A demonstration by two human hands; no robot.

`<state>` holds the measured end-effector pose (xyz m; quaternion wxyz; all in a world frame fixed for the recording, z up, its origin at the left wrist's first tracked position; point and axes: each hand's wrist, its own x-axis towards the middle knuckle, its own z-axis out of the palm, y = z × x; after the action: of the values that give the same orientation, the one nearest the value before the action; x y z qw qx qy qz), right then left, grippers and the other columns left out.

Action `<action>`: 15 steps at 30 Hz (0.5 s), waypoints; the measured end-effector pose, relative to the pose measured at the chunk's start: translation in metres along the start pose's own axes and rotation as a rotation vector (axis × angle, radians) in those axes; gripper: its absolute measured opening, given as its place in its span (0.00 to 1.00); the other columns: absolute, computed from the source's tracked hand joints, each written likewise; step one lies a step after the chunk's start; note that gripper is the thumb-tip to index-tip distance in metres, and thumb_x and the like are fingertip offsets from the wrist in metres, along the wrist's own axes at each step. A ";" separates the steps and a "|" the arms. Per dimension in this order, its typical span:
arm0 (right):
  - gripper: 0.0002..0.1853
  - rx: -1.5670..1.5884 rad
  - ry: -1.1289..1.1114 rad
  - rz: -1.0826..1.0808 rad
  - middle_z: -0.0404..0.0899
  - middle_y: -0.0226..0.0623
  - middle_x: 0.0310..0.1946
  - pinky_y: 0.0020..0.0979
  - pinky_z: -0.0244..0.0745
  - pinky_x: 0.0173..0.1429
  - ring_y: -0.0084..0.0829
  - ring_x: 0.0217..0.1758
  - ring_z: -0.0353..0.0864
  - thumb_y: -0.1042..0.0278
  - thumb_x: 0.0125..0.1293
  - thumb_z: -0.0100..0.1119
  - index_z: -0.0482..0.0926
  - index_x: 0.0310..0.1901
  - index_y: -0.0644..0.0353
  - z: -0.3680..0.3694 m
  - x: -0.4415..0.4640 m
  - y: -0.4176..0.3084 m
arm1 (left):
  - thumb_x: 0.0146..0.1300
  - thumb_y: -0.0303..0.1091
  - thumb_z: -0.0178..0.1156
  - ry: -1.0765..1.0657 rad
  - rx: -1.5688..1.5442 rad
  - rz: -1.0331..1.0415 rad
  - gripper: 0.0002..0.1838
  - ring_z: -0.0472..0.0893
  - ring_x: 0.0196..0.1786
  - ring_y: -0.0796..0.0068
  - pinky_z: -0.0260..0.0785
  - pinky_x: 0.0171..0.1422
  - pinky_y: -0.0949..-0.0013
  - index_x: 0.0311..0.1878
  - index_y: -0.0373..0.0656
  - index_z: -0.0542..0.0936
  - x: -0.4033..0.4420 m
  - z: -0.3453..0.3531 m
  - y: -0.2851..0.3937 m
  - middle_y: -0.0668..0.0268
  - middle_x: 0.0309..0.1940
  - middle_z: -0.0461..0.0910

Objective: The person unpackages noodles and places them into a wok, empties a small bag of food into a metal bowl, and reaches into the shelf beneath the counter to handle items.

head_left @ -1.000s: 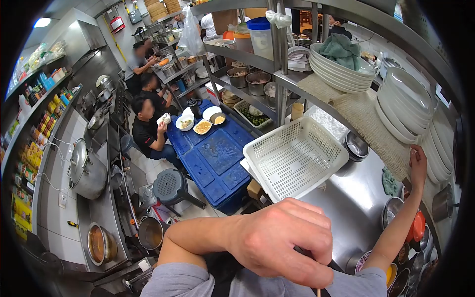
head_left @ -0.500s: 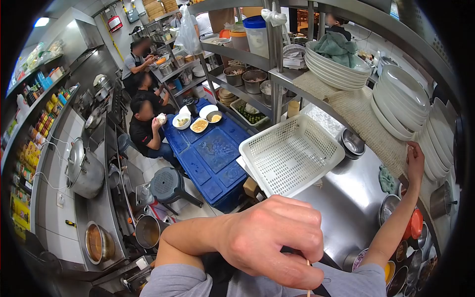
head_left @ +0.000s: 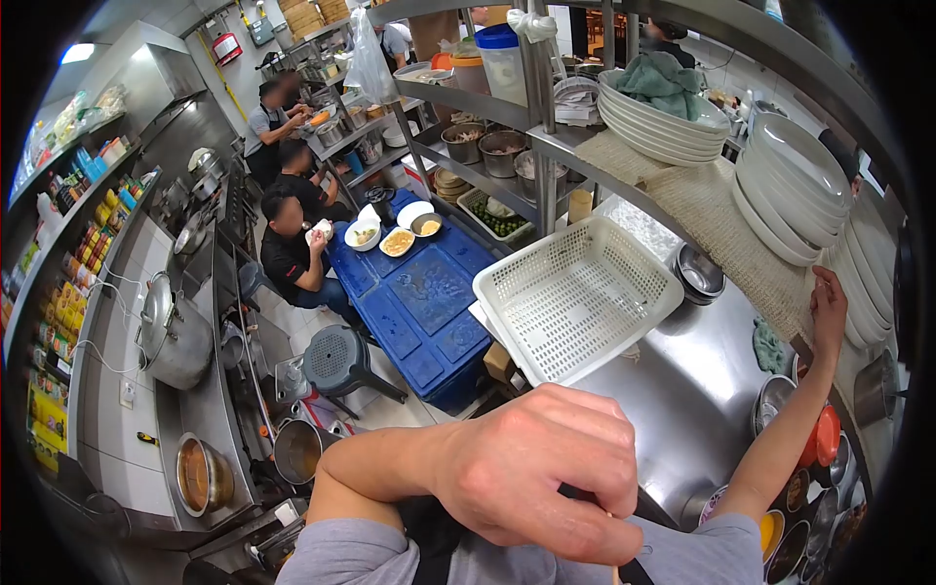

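Hands nearly unchanged, left still around thin stick

Vs 0.5 s ago: far R, upper half, dark-clothed person now visible behind stacked plates; upper ctr, part of another person's head now shows above L edge of blue-lidded tub.

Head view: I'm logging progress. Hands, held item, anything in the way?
Left hand pinching thin stick. Right hand raised by stacked plates, contact unclear. White basket beyond left hand.
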<state>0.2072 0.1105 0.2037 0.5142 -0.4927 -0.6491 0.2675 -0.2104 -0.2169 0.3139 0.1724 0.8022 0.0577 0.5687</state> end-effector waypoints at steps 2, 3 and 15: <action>0.12 0.014 0.002 0.004 0.60 0.18 0.21 0.19 0.51 0.27 0.12 0.24 0.56 0.68 0.73 0.49 0.78 0.54 0.57 -0.001 -0.001 -0.002 | 0.61 0.31 0.57 -0.007 0.001 -0.012 0.07 0.73 0.25 0.69 0.61 0.28 0.68 0.33 0.37 0.80 0.000 -0.002 -0.001 0.66 0.25 0.72; 0.12 0.015 -0.005 0.005 0.60 0.18 0.21 0.19 0.51 0.27 0.12 0.24 0.56 0.68 0.73 0.49 0.78 0.54 0.58 0.000 -0.002 -0.003 | 0.61 0.31 0.57 -0.014 0.010 -0.013 0.07 0.73 0.25 0.69 0.61 0.28 0.68 0.33 0.37 0.80 0.000 -0.005 -0.002 0.66 0.25 0.72; 0.11 -0.060 0.025 0.001 0.63 0.19 0.21 0.20 0.53 0.27 0.13 0.24 0.59 0.69 0.72 0.51 0.80 0.51 0.57 0.005 -0.011 -0.024 | 0.51 0.25 0.65 0.018 0.196 -0.152 0.03 0.70 0.20 0.73 0.64 0.26 0.70 0.27 0.37 0.80 0.001 -0.015 0.024 0.67 0.21 0.72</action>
<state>0.1937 0.0924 0.2181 0.5071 -0.5117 -0.6499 0.2420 -0.2268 -0.2360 0.3276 0.1352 0.8034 0.1751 0.5528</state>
